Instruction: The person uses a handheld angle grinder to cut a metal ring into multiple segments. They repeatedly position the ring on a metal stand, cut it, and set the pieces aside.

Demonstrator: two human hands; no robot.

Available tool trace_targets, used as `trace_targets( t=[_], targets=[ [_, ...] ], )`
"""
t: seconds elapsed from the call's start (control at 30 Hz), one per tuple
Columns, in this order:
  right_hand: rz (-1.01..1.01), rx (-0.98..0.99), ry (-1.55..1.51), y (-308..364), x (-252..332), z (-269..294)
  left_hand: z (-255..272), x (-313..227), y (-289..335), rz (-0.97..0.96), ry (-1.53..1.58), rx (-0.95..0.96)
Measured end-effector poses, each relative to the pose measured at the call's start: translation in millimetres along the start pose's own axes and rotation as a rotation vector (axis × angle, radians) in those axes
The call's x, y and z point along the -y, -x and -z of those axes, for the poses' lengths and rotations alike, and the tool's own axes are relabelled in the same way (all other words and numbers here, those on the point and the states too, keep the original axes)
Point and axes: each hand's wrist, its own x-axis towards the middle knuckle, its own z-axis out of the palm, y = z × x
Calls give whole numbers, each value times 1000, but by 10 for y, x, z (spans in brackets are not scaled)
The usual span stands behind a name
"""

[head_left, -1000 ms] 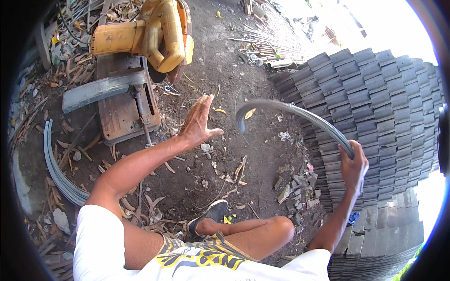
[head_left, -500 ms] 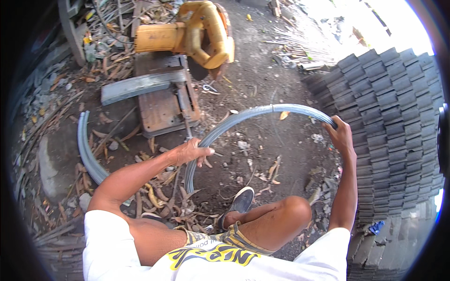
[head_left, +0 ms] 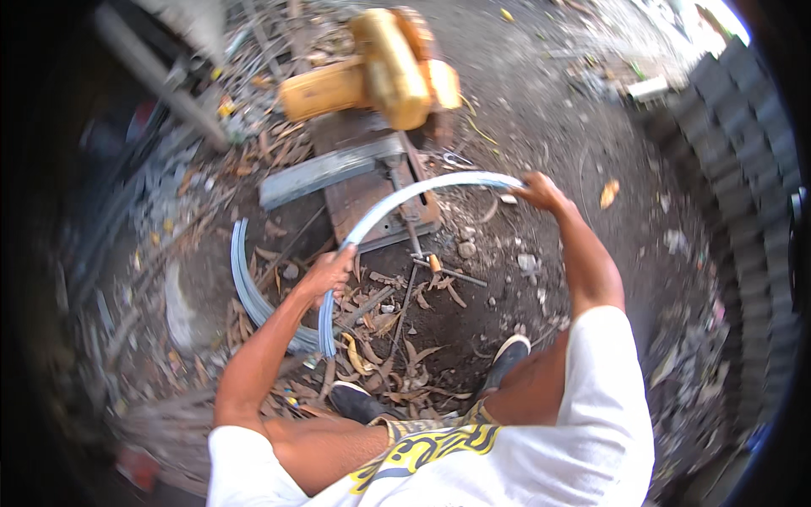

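Note:
A curved bundle of grey wire rods (head_left: 405,193) arches in front of me, held off the ground. Near its lower left end my left hand (head_left: 328,274) is wrapped round it. At the other end, farther right, my right hand (head_left: 539,193) grips it. The bundle passes in front of a cut-off saw (head_left: 393,80) with a yellow body, which is blurred. On the saw's rusty base (head_left: 359,207) lies a grey metal bar (head_left: 329,173), beside the vise screw with its handle (head_left: 435,264). A second curved bundle of rods (head_left: 245,275) rests on the ground left of the base.
Stacked grey roof tiles (head_left: 748,169) stand along the right side. Dry leaves (head_left: 359,355), stones and scraps litter the dark soil. A post (head_left: 160,72) leans at the upper left. My shoes (head_left: 363,401) are on the ground near the lower middle.
My view has turned, so the saw and tile stack appear farther right. The held bundle has swung closer to the saw base, and my right hand has come nearer to the left one.

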Motion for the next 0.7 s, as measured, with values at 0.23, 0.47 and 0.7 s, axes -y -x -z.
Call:
trace_targets(
  t=[0.23, 0.47, 0.7],
  targets=[
    [-61, -162, -156, -409, 370, -441, 328, -140, -156, -75, -126, -202],
    [-99, -199, -90, -688, 579, -597, 503, -203, -277, -92, -134, -311],
    [-132, -228, -170, -892, 558, -695, 614, -428, -444, -180, -228, -339]
  ],
)
